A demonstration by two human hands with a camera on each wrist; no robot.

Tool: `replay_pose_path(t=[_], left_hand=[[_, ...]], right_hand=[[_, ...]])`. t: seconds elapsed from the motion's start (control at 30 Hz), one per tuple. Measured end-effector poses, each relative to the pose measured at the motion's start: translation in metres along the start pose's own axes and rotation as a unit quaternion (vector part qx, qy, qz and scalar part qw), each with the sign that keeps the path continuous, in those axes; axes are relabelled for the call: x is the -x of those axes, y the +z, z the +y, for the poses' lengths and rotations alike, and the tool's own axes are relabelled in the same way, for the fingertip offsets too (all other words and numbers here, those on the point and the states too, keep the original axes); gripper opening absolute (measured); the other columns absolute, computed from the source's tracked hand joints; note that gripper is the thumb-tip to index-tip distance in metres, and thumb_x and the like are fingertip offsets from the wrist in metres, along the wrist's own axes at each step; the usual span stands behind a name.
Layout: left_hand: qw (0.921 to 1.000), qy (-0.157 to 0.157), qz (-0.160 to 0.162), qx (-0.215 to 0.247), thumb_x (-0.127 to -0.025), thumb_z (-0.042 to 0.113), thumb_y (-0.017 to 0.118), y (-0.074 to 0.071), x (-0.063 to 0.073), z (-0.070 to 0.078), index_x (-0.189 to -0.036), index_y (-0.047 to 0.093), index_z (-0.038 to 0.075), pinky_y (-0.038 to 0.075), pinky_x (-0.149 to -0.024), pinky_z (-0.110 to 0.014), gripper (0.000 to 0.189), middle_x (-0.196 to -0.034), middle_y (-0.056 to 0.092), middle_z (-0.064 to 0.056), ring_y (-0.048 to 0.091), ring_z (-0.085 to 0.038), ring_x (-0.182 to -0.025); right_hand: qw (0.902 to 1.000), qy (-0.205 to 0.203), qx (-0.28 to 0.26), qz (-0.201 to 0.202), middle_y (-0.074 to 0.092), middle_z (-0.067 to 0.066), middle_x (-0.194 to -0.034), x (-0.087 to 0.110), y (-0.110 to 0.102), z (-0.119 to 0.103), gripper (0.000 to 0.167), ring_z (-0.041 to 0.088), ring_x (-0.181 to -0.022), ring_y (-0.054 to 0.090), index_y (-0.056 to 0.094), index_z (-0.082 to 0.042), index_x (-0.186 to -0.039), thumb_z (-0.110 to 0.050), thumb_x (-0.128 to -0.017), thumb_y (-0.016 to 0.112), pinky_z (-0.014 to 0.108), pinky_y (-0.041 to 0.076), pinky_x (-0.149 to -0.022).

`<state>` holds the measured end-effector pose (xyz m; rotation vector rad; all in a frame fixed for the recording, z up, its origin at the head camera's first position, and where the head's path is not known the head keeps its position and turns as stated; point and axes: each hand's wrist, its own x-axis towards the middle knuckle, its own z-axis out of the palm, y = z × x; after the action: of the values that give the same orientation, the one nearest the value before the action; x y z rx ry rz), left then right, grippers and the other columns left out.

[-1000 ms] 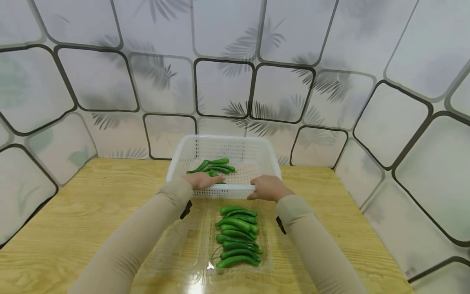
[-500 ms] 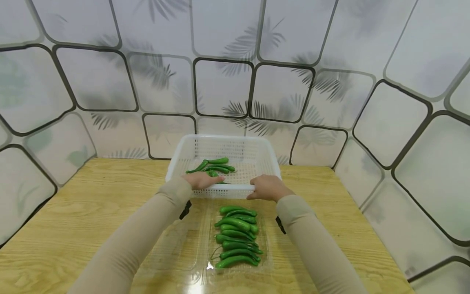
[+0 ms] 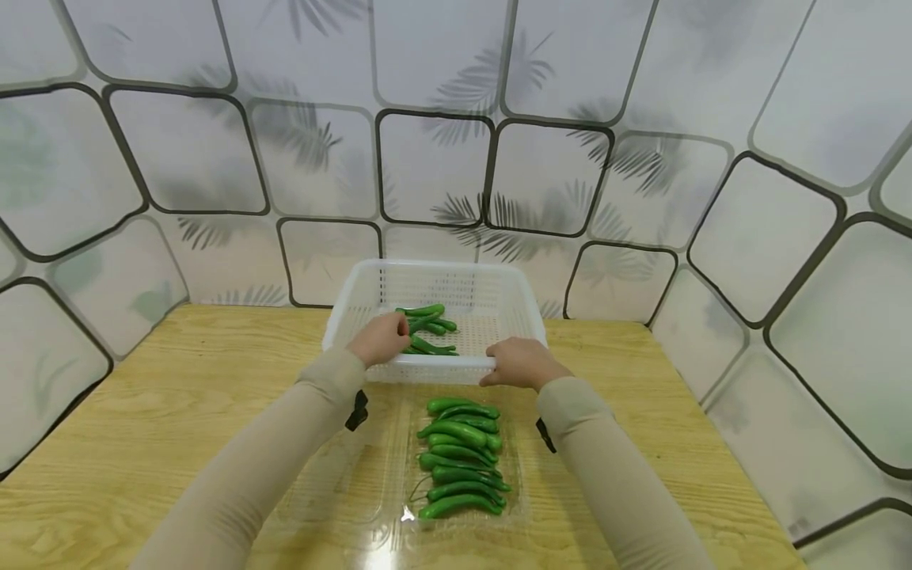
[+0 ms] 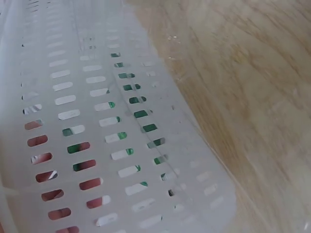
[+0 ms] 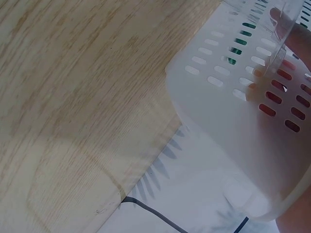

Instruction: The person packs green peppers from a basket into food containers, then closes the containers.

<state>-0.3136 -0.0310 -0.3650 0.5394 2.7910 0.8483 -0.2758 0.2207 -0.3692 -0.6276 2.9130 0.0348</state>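
A white slotted plastic basket (image 3: 504,310) stands at the back of the table with several green chili peppers (image 3: 431,310) inside. My left hand (image 3: 381,336) reaches over its front left rim. The left fingers curl down among the peppers, at the lower end of a slanting green chili pepper (image 3: 426,321). Through the slots in the left wrist view, parts of fingers (image 4: 91,184) and green peppers (image 4: 141,114) show. My right hand (image 3: 523,362) grips the basket's front rim near the right corner; part of that hand (image 5: 297,41) also shows in the right wrist view.
In front of the basket lies an open clear plastic box (image 3: 516,507). Its right half holds a stacked row of green chili peppers (image 3: 459,455); its left half is see-through over the wooden table (image 3: 214,396). A patterned wall (image 3: 435,166) stands close behind the basket.
My left hand has lifted from the front rim, moved inward and curled its fingers among the peppers. The slanting pepper now lies farther right, and a lower pepper is uncovered. The right hand keeps its grip.
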Motion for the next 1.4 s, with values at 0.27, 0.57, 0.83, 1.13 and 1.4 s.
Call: replay_pose_path(t=[0.27,0.57,0.83,1.13,1.4], left_hand=[[0.9972,0.011,0.071,0.022,-0.096,0.012,0.053,0.005,0.001,0.001,-0.122,0.047,0.003,0.046,-0.081,-0.04,0.028,-0.119,0.056,-0.018,0.057,-0.028,-0.102],[0.9819,0.094,0.164,-0.011,-0.093,0.013,0.058,0.01,0.008,-0.006,-0.117,0.058,0.003,0.046,-0.085,-0.04,0.026,-0.114,0.058,-0.012,0.056,-0.026,-0.102],[0.9697,0.144,0.194,-0.036,-0.091,0.014,0.063,0.01,0.026,0.005,-0.11,0.063,0.004,0.047,-0.081,-0.037,0.022,-0.106,0.059,-0.009,0.056,-0.023,-0.096],[0.9664,0.188,0.171,-0.038,-0.089,0.012,0.065,0.015,0.048,0.018,-0.106,0.064,0.006,0.048,-0.076,-0.034,0.018,-0.1,0.06,-0.006,0.058,-0.019,-0.09],[0.9673,0.208,0.143,-0.027,-0.087,0.011,0.067,0.02,0.064,0.028,-0.101,0.064,0.009,0.048,-0.074,-0.032,0.014,-0.097,0.061,-0.002,0.058,-0.016,-0.087]], right_hand=[[1.0,0.001,0.003,-0.003,0.054,-0.006,-0.066,-0.001,0.001,0.001,0.031,0.012,-0.058,0.051,0.056,-0.019,-0.078,-0.047,-0.081,0.068,0.032,0.041,-0.053],[1.0,0.003,-0.001,-0.006,0.054,-0.005,-0.066,-0.001,0.0,-0.002,0.03,0.013,-0.058,0.051,0.056,-0.019,-0.078,-0.046,-0.081,0.069,0.032,0.039,-0.053],[0.9999,0.007,-0.003,-0.015,0.053,-0.004,-0.066,0.001,-0.001,-0.001,0.031,0.013,-0.058,0.051,0.056,-0.018,-0.079,-0.046,-0.082,0.068,0.032,0.039,-0.053],[0.9999,0.001,0.006,-0.014,0.058,-0.004,-0.073,0.0,-0.002,0.0,0.032,0.013,-0.064,0.055,0.061,-0.017,-0.086,-0.048,-0.082,0.067,0.033,0.044,-0.056],[0.9997,0.004,0.0,-0.022,0.056,-0.006,-0.073,-0.001,-0.001,0.0,0.031,0.012,-0.065,0.054,0.06,-0.019,-0.087,-0.048,-0.082,0.066,0.033,0.043,-0.056]])
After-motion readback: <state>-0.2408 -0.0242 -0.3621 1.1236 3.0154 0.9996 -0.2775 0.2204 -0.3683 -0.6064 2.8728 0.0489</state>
